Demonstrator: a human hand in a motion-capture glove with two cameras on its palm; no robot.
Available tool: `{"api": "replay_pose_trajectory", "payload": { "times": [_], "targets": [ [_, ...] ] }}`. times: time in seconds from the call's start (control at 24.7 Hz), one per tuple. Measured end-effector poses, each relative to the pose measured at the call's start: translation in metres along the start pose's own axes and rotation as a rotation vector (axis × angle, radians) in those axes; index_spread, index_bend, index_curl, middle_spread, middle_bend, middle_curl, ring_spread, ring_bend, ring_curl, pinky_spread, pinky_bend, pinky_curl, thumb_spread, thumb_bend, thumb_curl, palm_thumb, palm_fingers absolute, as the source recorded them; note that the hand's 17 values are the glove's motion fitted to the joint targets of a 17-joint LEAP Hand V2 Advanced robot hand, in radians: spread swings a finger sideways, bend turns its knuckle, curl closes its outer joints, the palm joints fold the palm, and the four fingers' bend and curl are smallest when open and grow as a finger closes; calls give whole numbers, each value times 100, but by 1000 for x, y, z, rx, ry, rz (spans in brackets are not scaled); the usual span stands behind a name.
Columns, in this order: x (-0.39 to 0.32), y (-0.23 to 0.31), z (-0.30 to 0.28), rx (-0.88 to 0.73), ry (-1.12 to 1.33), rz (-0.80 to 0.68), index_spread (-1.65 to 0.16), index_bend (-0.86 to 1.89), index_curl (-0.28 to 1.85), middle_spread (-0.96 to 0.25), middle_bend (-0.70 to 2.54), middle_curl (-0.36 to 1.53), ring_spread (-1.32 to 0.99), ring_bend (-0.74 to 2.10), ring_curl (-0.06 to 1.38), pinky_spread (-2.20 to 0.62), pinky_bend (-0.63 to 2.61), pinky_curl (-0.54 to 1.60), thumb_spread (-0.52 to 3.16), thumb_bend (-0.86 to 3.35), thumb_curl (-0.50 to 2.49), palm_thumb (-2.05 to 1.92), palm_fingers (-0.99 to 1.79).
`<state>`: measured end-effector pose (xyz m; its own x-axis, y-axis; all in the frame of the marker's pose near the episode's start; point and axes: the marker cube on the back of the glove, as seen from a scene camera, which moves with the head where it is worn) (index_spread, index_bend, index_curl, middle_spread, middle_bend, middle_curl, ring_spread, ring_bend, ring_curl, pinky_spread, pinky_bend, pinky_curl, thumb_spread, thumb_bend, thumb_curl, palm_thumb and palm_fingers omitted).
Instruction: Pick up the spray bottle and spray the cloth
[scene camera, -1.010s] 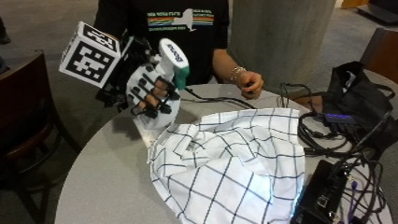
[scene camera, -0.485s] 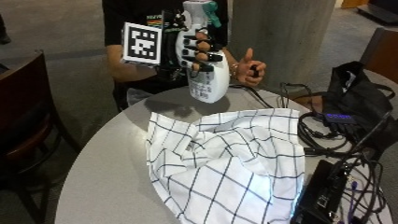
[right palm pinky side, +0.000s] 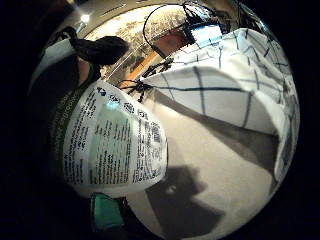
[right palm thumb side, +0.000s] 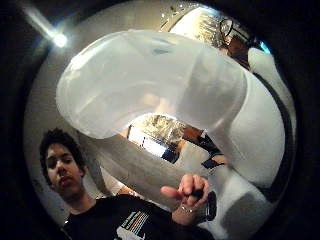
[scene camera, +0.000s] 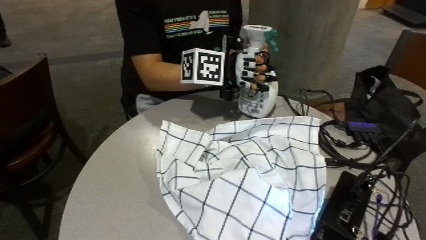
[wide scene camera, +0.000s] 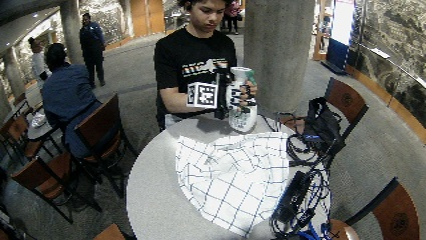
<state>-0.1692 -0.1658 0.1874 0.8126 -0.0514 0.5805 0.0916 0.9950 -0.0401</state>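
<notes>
Outside view shows our gloved right hand (scene camera: 253, 72) wrapped around the neck of the spray bottle (scene camera: 258, 95), fingers curled round it just under the teal trigger head (scene camera: 269, 34). The bottle is upright, at the far edge of the round table (scene camera: 113, 175), its base at or barely above the tabletop; we cannot tell which. The checked cloth (scene camera: 246, 175) lies crumpled on the near side of it, just beside the base.

We judge the bottle to be light, rigid plastic with a smooth, possibly slippery body, so the narrow neck is the sound place to hold, leaving a finger free for the trigger. The cloth is soft and will not resist spray.

To the right sit a black bag (scene camera: 383, 105), tangled cables (scene camera: 346, 145) and a black box (scene camera: 343, 210); we should aim away from those.
</notes>
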Motion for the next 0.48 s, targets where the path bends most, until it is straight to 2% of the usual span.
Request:
{"api": "replay_pose_trajectory", "payload": {
  "times": [0.36, 0.48],
  "targets": [
    [7, 3, 17, -62, 8, 52, -17, 33, 59, -9, 33, 48, -9, 30, 40, 17, 16, 27, 33, -4, 78, 97, 113],
    [9, 9, 11, -95, 9, 58, -18, 23, 57, -8, 33, 48, -8, 32, 41, 17, 15, 27, 41, -4, 76, 96, 104]
  ]
}}
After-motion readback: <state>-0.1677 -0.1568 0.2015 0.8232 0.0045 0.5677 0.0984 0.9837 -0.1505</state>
